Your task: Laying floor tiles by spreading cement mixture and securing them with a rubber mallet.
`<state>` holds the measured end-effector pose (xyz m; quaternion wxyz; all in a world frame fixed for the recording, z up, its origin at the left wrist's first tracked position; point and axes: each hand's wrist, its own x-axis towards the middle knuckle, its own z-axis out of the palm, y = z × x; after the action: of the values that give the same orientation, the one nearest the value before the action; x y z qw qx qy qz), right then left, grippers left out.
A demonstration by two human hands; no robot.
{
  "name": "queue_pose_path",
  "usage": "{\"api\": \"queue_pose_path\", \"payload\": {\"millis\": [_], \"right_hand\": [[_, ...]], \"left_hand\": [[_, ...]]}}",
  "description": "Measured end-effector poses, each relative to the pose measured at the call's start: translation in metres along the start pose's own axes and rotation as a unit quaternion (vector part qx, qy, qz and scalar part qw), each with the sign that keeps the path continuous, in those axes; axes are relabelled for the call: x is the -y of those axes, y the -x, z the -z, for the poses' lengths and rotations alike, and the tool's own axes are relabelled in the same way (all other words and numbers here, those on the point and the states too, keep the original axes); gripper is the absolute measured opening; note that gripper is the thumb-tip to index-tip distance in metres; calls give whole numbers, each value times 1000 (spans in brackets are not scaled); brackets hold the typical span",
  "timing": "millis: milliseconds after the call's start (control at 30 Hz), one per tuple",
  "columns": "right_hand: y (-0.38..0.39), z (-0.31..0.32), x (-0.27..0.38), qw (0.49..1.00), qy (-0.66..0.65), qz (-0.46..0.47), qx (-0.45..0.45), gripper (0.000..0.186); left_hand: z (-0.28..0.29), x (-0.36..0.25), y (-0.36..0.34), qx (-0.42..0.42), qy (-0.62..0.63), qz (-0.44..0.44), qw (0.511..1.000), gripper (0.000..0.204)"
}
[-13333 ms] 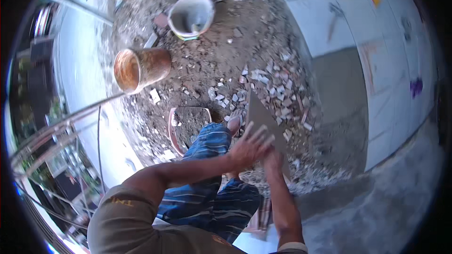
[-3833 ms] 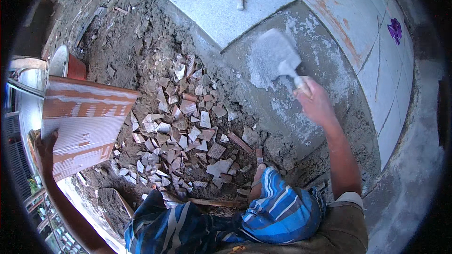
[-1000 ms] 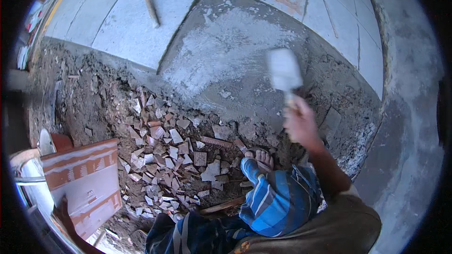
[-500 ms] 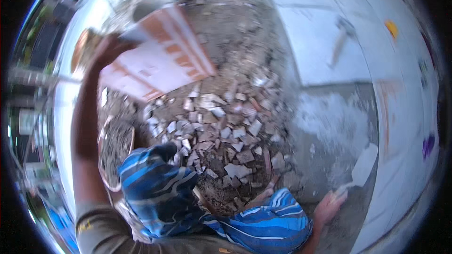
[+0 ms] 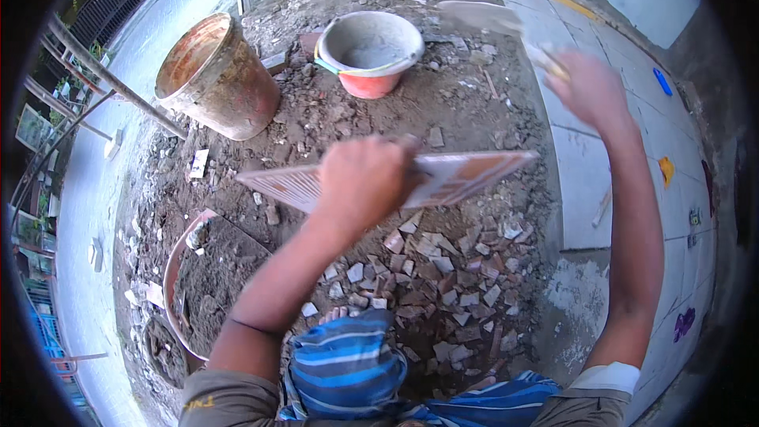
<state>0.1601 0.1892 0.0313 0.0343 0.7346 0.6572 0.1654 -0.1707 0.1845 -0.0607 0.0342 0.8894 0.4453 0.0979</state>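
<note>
My left hand is wrapped round the edge of a ceramic tile, held up over the dirt in the middle. The tile is seen nearly edge-on; its ribbed, pale and orange-brown underside shows in part. Out to the right and farther away, my right hand grips a trowel by its handle. The trowel's blade is smeared by motion and points left, above the ground beyond the mortar basin's right side. That basin, red outside with a pale rim, holds grey mortar.
A dirty bucket stands left of the basin. Broken tile pieces litter the ground before my knees. A tub of dark soil sits at the left. Laid pale tiles run along the right, with a hammer on them.
The tile has come from the upper left to the middle and turned nearly edge-on. My right hand has swung the trowel from the lower right up to the far right. The view has shifted.
</note>
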Motion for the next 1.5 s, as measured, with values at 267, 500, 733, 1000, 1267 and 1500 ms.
{"api": "queue_pose_path", "payload": {"millis": [267,500,733,1000,1267,1500], "right_hand": [[15,42,163,934,-275,225,33,65],[80,-27,136,967,-146,147,144,48],[54,-27,149,949,-202,140,200,39],[103,-55,62,656,-456,-357,484,72],[238,-150,103,737,-486,-277,379,69],[355,-139,72,579,-691,-403,-157,47]], "left_hand": [[-10,36,22,-130,139,-106,976,43],[37,102,59,-190,263,-231,917,55],[-39,164,123,-462,337,23,820,63],[-72,166,177,168,868,397,248,110],[-99,160,194,245,530,388,713,41],[-7,21,80,44,563,76,822,71]]}}
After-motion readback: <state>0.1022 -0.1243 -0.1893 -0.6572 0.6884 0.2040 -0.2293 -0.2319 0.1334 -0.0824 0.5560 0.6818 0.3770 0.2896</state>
